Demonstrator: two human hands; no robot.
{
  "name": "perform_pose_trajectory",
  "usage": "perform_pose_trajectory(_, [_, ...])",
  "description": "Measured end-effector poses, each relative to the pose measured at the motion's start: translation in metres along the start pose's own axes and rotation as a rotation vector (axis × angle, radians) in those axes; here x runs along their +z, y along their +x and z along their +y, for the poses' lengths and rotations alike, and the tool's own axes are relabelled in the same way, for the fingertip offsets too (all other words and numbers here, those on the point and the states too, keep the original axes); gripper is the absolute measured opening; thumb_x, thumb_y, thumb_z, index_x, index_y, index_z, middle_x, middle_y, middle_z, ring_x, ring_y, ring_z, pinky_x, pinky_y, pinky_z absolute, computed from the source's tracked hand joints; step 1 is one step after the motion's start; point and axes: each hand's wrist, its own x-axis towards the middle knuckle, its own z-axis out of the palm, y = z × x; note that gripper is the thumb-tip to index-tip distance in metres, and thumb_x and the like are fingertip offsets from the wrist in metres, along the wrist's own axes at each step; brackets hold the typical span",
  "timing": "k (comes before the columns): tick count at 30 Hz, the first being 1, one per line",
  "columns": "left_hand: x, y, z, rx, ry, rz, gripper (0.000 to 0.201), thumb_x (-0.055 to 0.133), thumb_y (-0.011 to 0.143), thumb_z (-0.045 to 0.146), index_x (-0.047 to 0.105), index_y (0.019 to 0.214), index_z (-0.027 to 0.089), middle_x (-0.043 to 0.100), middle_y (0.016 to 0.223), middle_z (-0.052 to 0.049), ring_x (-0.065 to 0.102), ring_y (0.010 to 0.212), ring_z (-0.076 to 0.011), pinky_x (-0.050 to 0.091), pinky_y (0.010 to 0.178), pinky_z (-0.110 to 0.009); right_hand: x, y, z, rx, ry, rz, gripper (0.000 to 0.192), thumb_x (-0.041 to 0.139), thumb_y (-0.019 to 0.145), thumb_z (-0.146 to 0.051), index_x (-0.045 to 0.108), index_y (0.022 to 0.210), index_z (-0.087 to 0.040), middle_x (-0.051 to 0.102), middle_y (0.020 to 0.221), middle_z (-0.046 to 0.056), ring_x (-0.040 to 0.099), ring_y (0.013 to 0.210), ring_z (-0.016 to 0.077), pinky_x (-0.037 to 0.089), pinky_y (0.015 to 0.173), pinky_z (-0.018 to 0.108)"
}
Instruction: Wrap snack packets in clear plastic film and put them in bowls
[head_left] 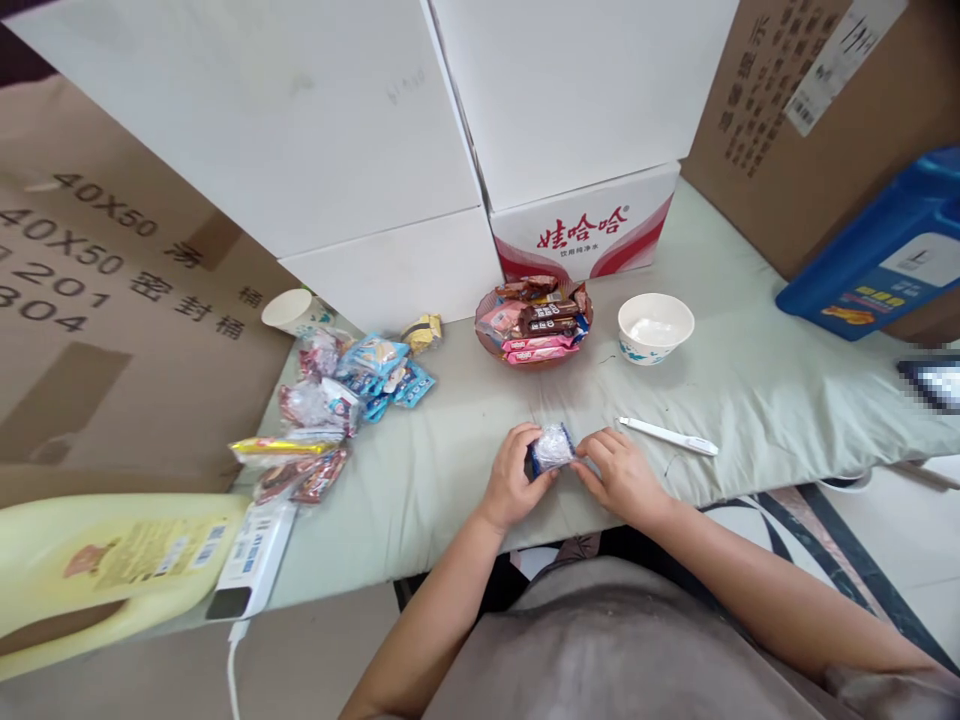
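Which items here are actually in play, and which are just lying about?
In play: small wrapped snack, held between left hand and right hand; basket of snack bars; loose snack pile.

Lying about: white bowl, white pen, paper cup, yellow jug, power strip, cardboard boxes, blue crate.

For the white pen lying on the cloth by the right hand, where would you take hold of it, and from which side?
Grip the white pen around the middle of its barrel, coming straight down from above. It lies flat on the green cloth, slim and long, running left to right, with free cloth on both long sides for fingers. The right hand is nearest, though both it and the left hand hold a small wrapped snack.
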Motion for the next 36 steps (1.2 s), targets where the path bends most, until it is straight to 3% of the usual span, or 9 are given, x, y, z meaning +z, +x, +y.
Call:
perform_pose_trajectory(3, [0.002,0.000,-0.001,0.004,0.023,0.003,0.044,0.062,0.083,0.031,0.046,0.123,0.022,0.055,0.122,-0.013,0.053,0.115,-0.0262,0.044,0.098,-0.045,-0.015,-0.003,-0.006,-0.029,0.110,0.063,0.015,0.046,0.096,-0.025,0.056,0.085,-0.021,0.065,0.083,0.007,0.057,0.080,0.0221,0.047,0.073,0.037])
perform_pose_trajectory(7, [0.005,-0.002,-0.002,0.036,0.126,-0.006,0.056,0.060,0.081,0.024,0.041,0.133,0.022,0.051,0.126,-0.013,0.050,0.118,-0.0270,0.043,0.099,-0.047,-0.027,-0.008,-0.017,0.080,0.426,0.109,0.014,0.048,0.096,-0.030,0.056,0.088,-0.022,0.066,0.084,0.004,0.063,0.081,0.0190,0.051,0.072,0.033])
perform_pose_trajectory(12, [0.006,-0.005,0.006,0.005,0.038,-0.017,0.039,0.053,0.091,0.042,0.055,0.125,0.023,0.044,0.138,-0.014,0.046,0.127,-0.0272,0.042,0.103,-0.046,-0.032,-0.003,-0.021,0.117,0.757,0.076,0.013,0.049,0.097,-0.032,0.058,0.096,-0.022,0.070,0.094,0.004,0.068,0.089,0.0170,0.055,0.079,0.031])
perform_pose_trajectory(16, [0.013,-0.006,0.017,-0.220,-0.245,0.152,0.041,0.040,0.096,0.049,0.063,0.115,0.020,0.056,0.130,-0.012,0.054,0.122,-0.0244,0.043,0.103,-0.043,-0.017,0.003,-0.014,0.021,0.630,0.036,0.022,0.049,0.096,-0.031,0.054,0.115,-0.022,0.066,0.112,0.010,0.064,0.104,0.0205,0.054,0.088,0.038])
perform_pose_trajectory(21, [0.020,-0.007,0.021,-0.545,-0.544,0.424,0.037,0.056,0.090,0.047,0.067,0.107,0.017,0.068,0.116,-0.009,0.061,0.114,-0.0238,0.044,0.102,-0.039,0.012,0.004,-0.003,0.019,0.258,-0.070,0.038,0.060,0.089,-0.030,0.053,0.125,-0.022,0.057,0.118,0.013,0.062,0.101,0.0254,0.055,0.085,0.043])
perform_pose_trajectory(25, [0.010,-0.011,0.016,-0.600,-0.707,0.565,0.033,0.072,0.077,0.046,0.065,0.091,0.016,0.070,0.092,-0.004,0.067,0.087,-0.0180,0.053,0.082,-0.032,0.009,-0.001,0.005,0.047,0.299,-0.012,0.023,0.058,0.089,-0.025,0.060,0.112,-0.023,0.057,0.106,0.009,0.062,0.082,0.0179,0.055,0.073,0.034])
perform_pose_trajectory(29, [-0.008,-0.019,0.012,-0.676,-0.842,0.627,0.038,0.079,0.068,0.046,0.056,0.079,0.018,0.063,0.067,0.003,0.061,0.060,-0.0112,0.049,0.058,-0.023,-0.005,-0.004,0.021,0.125,0.421,0.118,0.007,0.053,0.090,-0.025,0.060,0.091,-0.022,0.061,0.092,0.005,0.059,0.076,0.0158,0.051,0.068,0.030])
perform_pose_trajectory(33, [-0.021,-0.029,0.003,-0.729,-0.726,0.615,0.036,0.076,0.071,0.041,0.048,0.080,0.020,0.060,0.067,0.004,0.060,0.061,-0.0118,0.049,0.059,-0.023,-0.007,-0.008,0.038,0.343,0.466,0.140,0.009,0.054,0.088,-0.031,0.056,0.086,-0.022,0.060,0.074,0.000,0.058,0.067,0.0157,0.050,0.064,0.030])
perform_pose_trajectory(36, [-0.031,-0.034,-0.002,-0.630,-0.298,0.679,0.026,0.069,0.075,0.031,0.051,0.091,0.021,0.060,0.084,-0.001,0.062,0.077,-0.0145,0.050,0.069,-0.028,-0.007,-0.012,0.039,0.371,0.356,0.174,0.010,0.051,0.085,-0.026,0.055,0.093,-0.021,0.062,0.084,0.004,0.060,0.076,0.0192,0.052,0.070,0.035])
